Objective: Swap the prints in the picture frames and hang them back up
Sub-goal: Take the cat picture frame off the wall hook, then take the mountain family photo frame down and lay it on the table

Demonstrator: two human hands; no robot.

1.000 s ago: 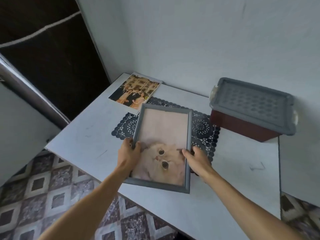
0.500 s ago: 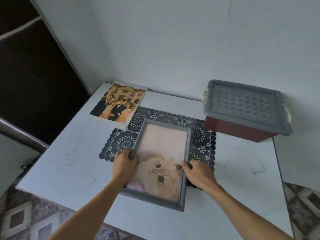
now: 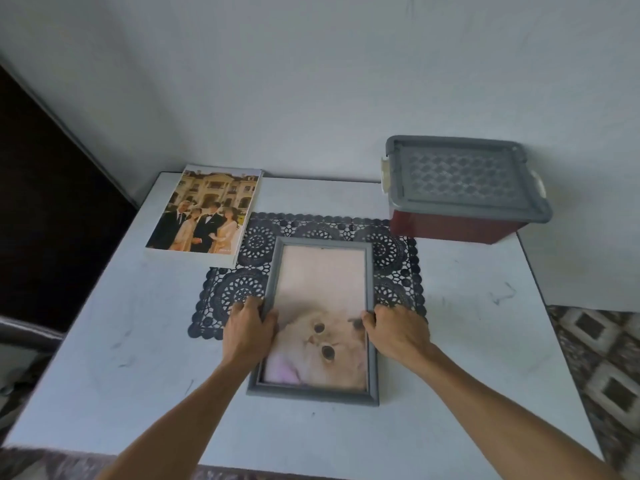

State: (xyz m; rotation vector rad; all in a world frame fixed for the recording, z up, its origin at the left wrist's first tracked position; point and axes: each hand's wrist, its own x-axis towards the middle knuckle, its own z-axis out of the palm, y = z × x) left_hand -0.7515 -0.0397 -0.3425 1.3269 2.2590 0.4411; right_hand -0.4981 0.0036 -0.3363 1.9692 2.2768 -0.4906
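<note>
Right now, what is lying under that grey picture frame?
A black lace mat lies under the far half of the frame; its near end lies over the white table. Anything else beneath is covered.

White table [image 3: 450, 341], scuffed, pushed up against a pale wall [image 3: 311, 81]. Black lace mat [image 3: 394, 258] lies flat mid-table. A dark red storage box [image 3: 450, 230] with a grey patterned lid [image 3: 460, 181] sits at the table's far right corner, by the wall. Patterned floor tiles [image 3: 602, 368] show right of the table, a dark opening [image 3: 41, 202] to its left.

Left hand [image 3: 247, 332] and right hand [image 3: 398, 332] grip the grey frame [image 3: 313, 394] by its sides.
</note>
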